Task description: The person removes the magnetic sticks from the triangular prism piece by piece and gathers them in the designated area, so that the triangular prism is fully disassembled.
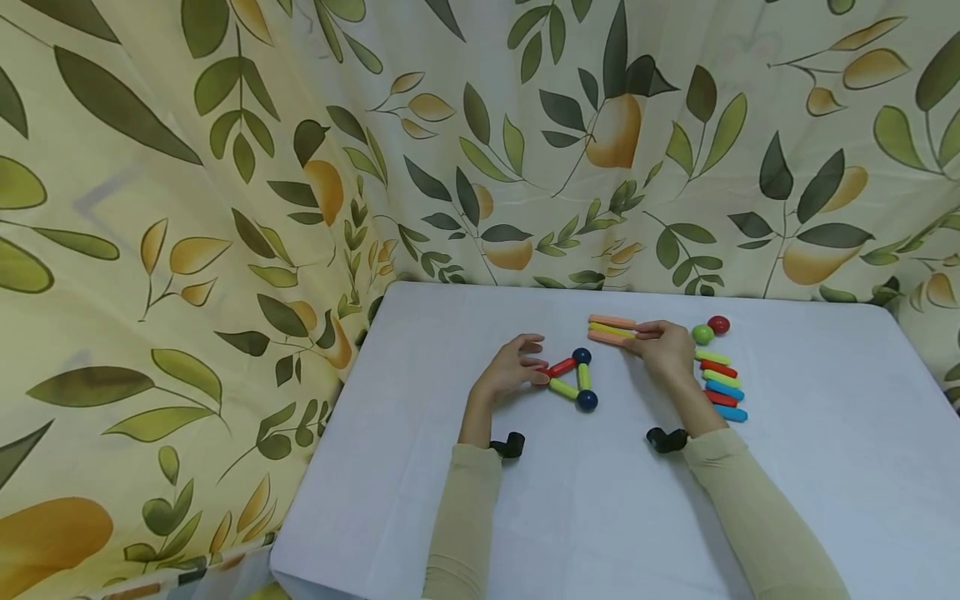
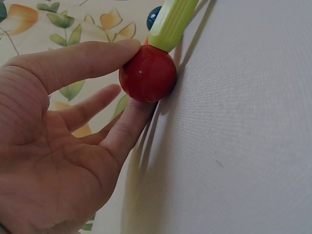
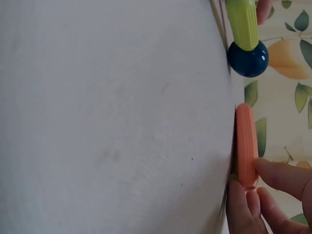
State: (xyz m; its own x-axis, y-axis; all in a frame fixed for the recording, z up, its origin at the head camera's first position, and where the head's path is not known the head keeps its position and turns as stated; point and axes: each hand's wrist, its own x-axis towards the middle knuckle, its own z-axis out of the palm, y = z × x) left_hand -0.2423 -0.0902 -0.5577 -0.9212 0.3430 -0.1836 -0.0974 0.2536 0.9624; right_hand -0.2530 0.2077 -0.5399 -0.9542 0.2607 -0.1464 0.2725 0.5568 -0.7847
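Note:
A triangle of rods and balls lies on the table, with a red rod, two yellow-green rods and two dark blue balls. At its left corner my left hand pinches a red ball between thumb and finger; the other fingers are spread. My right hand pinches the near end of an orange rod. That rod lies alongside a yellow rod and another orange rod, their right ends partly hidden by the fingers.
Right of my right forearm is a column of several green, red and blue rods. A green ball and a red ball sit behind it. The white table ends at a leaf-patterned curtain.

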